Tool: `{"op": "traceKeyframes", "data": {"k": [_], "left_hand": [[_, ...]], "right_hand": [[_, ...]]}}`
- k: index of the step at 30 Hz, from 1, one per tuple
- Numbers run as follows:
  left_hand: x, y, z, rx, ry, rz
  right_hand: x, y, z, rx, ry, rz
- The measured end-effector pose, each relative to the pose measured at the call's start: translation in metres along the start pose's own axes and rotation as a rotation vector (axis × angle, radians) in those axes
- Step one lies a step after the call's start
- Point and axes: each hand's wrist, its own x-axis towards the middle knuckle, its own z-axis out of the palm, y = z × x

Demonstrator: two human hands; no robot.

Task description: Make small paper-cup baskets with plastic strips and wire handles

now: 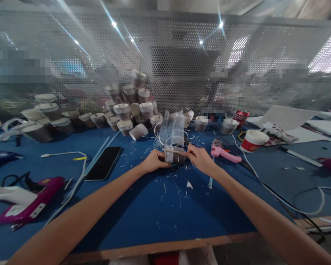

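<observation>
A small grey-and-white pot (175, 156) lies on its side above the middle of the blue table. My left hand (153, 161) is wrapped round its left end. At the pot's right end, my right hand (196, 156) is closed in a pinch against the pale rim or cord; what lies between those fingertips is too small to make out. Just behind the pot sits a bundle of clear sticks (172, 127) with loose white cord over it. To the right of my right hand lies a pink glue gun (224, 152).
Stacked small pots (122, 110) stand at the back left. A black phone (103, 163) and a purple glue gun (41, 197) lie left. On the right are a red-and-white cup (253, 141), a soda can (240, 118), and cables. Scraps litter the blue table (154, 217).
</observation>
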Motion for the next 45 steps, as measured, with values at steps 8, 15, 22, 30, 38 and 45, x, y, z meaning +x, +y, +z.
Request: {"op": "traceKeyframes", "data": {"k": [8,15,22,30,38,45], "left_hand": [[-0.002,0.004,0.001,-0.008,0.014,-0.006],[-0.002,0.007,0.000,-0.014,0.011,-0.027],[-0.003,0.006,0.000,0.013,0.005,-0.018],[-0.002,0.002,-0.001,-0.007,0.004,-0.018],[0.000,0.005,-0.001,-0.163,0.016,-0.087],[0.000,0.005,0.000,-0.191,0.023,-0.098]], "right_hand": [[0.000,-0.005,-0.002,-0.004,-0.083,0.062],[0.001,-0.007,0.000,-0.010,-0.028,0.071],[0.000,-0.006,-0.003,0.139,-0.114,0.104],[0.005,0.001,0.004,0.535,-0.136,0.305],[0.004,0.021,0.003,0.467,-0.074,0.065],[-0.002,0.017,-0.002,0.197,-0.089,-0.023]]}}
